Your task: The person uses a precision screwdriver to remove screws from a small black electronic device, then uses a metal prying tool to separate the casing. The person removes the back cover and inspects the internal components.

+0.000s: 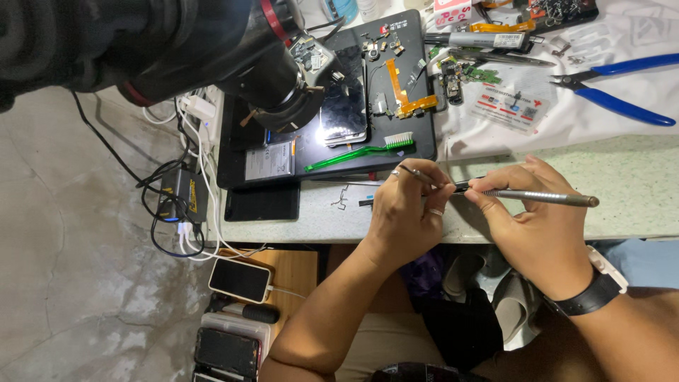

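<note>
1. A slim metal screwdriver (530,196) is pinched in the right hand (534,226), lying level above the green-speckled bench edge (636,184).
2. Thin tweezers (417,173) are gripped by the left hand (403,216), fingers curled.
3. Both tool tips are brought together between the hands; any part there is too small to tell.
4. A green toothbrush (353,152) is seen on the black mat (424,134) just beyond.

Bright, even light from above, soft and white. Only faint shadows under the left hand (403,212) and right hand (530,226) on the pale surface (636,184). A shiny glare spot on the dark phone screen (344,106). Big black microscope (177,42) at top left, very close and blurry. Bent, stretched lines near the edges. Sharp in the middle.
</note>
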